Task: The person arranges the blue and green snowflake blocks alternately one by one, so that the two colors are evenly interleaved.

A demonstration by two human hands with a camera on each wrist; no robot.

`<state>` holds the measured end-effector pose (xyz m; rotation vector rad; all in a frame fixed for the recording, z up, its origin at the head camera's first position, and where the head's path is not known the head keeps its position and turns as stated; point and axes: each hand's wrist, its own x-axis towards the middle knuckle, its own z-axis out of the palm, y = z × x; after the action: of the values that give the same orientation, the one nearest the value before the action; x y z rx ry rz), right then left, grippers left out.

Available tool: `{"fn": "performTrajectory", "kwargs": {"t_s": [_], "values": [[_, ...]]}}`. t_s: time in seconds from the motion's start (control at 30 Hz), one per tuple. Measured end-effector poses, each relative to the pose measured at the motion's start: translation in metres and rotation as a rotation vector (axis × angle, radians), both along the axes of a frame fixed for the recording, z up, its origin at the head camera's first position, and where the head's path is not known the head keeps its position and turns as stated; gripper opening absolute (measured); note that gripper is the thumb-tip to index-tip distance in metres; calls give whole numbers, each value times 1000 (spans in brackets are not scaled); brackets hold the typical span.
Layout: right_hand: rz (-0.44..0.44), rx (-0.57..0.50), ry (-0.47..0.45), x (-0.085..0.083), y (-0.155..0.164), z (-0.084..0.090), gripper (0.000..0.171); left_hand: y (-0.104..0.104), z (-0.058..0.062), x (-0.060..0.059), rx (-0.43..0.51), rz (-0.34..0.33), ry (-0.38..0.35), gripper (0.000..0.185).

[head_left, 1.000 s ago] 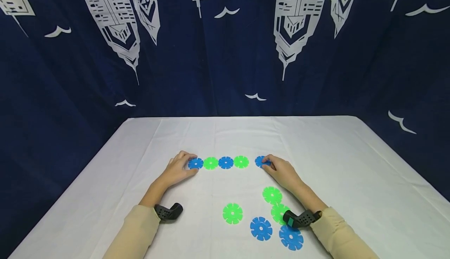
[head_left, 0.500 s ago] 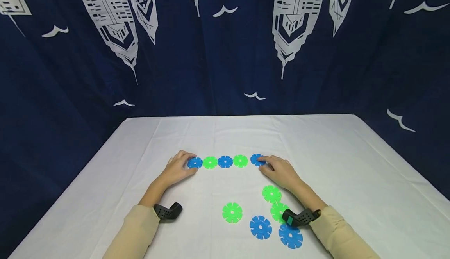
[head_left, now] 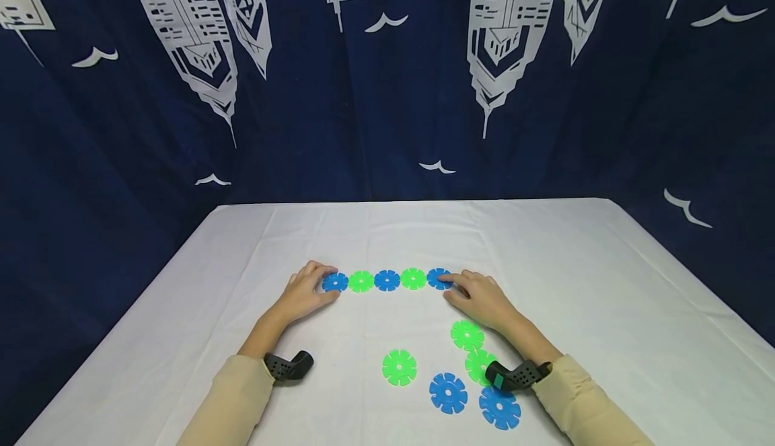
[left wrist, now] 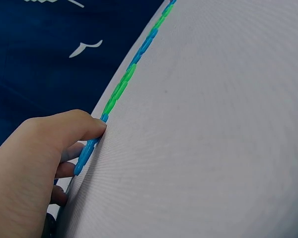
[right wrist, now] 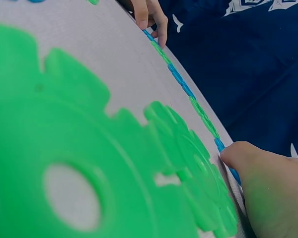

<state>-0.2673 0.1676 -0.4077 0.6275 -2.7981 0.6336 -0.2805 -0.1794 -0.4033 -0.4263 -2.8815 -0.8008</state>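
Note:
A row of slotted flat discs lies on the white tablecloth (head_left: pixel 545 264), alternating blue and green. My left hand (head_left: pixel 319 283) pinches the blue disc at the left end (head_left: pixel 335 282) between thumb and fingers, as the left wrist view shows for that hand (left wrist: pixel 64 148) and disc (left wrist: pixel 87 151). My right hand (head_left: pixel 452 284) holds the blue disc at the right end (head_left: pixel 436 278), index finger over it and thumb at its near edge (right wrist: pixel 233 173). That disc touches the neighbouring green disc (head_left: pixel 414 278).
Loose discs lie near my right forearm: three green (head_left: pixel 467 336) (head_left: pixel 480 364) (head_left: pixel 399 367) and two blue (head_left: pixel 449 393) (head_left: pixel 500 407). A dark blue curtain (head_left: pixel 387 96) hangs behind the table. Black wrist mounts (head_left: pixel 289 366) sit on both sleeves.
My right hand has slid its blue disc leftward, closing the gap to the green disc at the row's right end. The left hand has stayed on its disc.

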Motion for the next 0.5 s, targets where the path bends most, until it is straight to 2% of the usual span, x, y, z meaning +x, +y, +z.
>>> {"fn": "performTrajectory", "kwargs": {"t_s": [0.5], "values": [[-3,-7,-14,1,0,2,35,1,-1,0,-4,-1,11,47]]}}
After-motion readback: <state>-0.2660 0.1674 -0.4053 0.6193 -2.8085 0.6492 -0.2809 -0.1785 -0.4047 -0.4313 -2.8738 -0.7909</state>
